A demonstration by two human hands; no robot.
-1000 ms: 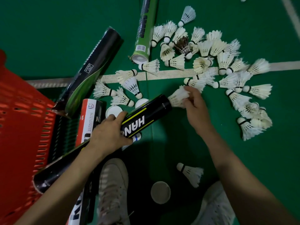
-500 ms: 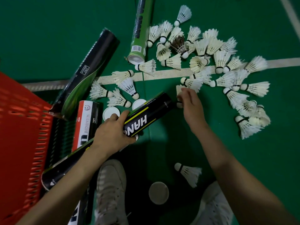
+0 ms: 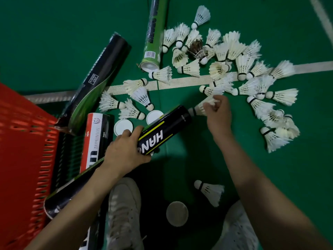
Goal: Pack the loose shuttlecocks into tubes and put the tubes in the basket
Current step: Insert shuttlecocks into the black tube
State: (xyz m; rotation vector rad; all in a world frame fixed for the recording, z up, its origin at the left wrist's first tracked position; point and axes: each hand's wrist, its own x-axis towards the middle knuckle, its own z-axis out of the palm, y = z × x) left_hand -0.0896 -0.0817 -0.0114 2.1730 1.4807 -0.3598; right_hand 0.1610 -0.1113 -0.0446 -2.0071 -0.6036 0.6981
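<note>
Loading: left hand (image 3: 124,152) grips black tube (image 3: 167,127); right fingers (image 3: 221,103) pinch shuttlecock (image 3: 199,109), tube mouth just beside; next, push inward.

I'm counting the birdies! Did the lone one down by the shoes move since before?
No. The lone shuttlecock has kept its place, still just up and to the right of the round lid on the floor.

A white shuttlecock (image 3: 198,109) sits cork-first at the mouth of the black tube (image 3: 167,129).
</note>
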